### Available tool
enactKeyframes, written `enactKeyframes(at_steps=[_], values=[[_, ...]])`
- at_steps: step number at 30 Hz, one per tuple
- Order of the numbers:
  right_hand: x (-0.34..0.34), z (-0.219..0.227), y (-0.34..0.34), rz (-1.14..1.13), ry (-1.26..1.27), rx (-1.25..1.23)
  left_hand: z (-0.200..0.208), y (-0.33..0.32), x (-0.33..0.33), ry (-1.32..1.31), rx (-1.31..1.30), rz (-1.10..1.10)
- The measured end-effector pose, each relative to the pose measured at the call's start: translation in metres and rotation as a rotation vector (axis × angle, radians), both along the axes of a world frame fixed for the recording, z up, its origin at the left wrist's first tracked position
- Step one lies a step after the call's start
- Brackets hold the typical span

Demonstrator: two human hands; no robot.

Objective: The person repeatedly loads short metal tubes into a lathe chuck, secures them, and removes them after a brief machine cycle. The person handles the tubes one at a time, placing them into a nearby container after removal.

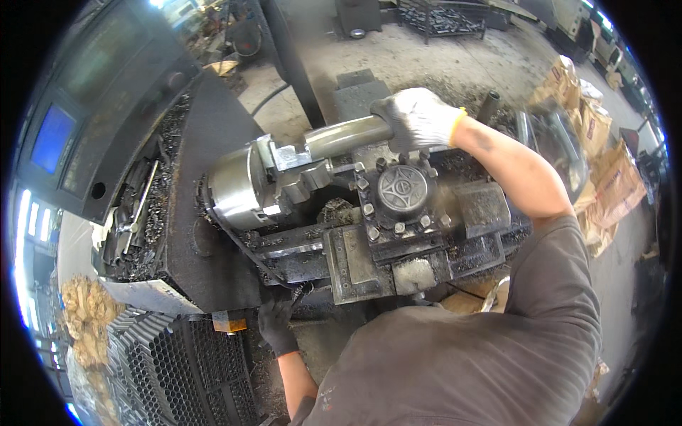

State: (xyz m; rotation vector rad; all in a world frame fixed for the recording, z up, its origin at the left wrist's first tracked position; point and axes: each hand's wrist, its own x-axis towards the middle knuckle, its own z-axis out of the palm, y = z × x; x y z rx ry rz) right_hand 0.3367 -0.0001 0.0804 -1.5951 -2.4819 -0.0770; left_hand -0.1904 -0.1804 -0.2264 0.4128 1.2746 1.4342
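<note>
My right hand (419, 119), in a white knit glove with a dark palm, is closed around the right end of a smooth metal cylinder (344, 136). The cylinder's left end meets the jaws (302, 183) of a shiny lathe chuck (238, 188); whether they clamp it I cannot tell. Just in front of the cylinder stands a square tool post (403, 192) with a round star-marked cap and several bolts. Low on the left, my left hand (277, 326) in a dark glove is at the lathe's front edge, below the chuck. Its fingers are mostly hidden in shadow.
A control panel with a blue screen (53, 138) stands at the left. A wrench (142, 202) lies among metal chips on the machine's ledge. Stacked metal tubes (170, 362) fill the lower left. Brown paper sacks (614, 188) stand at the right; a parts rack (444, 18) is farther back.
</note>
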Motion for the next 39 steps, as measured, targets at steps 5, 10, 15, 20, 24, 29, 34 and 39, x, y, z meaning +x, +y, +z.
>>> enactKeyframes(at_steps=[5, 10, 15, 20, 24, 29, 34, 39], values=[[0.006, -0.081, 0.071, -0.133, -0.284, -0.290, -0.007, -0.023, -0.068, -0.157, 0.060, 0.384], [0.046, -0.154, 0.112, 0.421, 0.296, -0.583, 0.025, -0.024, -0.093, -0.137, -0.108, 0.452], [0.043, -0.182, 0.124, 0.740, -0.170, -0.148, 0.023, -0.017, -0.103, -0.028, -0.005, 0.167], [-0.022, -0.144, 0.124, 0.100, 0.025, -0.586, 0.020, -0.017, -0.117, -0.248, -0.069, 0.212], [-0.075, -0.126, 0.149, -0.013, 0.374, -0.879, 0.011, -0.019, -0.122, -0.204, -0.086, 0.251], [-0.092, -0.111, 0.119, -0.034, 0.382, -0.599, -0.018, -0.021, -0.125, 0.249, 0.005, 0.314], [-0.063, -0.030, -0.010, -0.158, 0.482, -0.228, 0.007, -0.034, -0.100, 0.748, -0.059, 0.469], [-0.043, -0.025, -0.140, -0.058, 0.856, 0.276, 0.135, 0.005, -0.026, 1.607, 0.396, 0.572]])
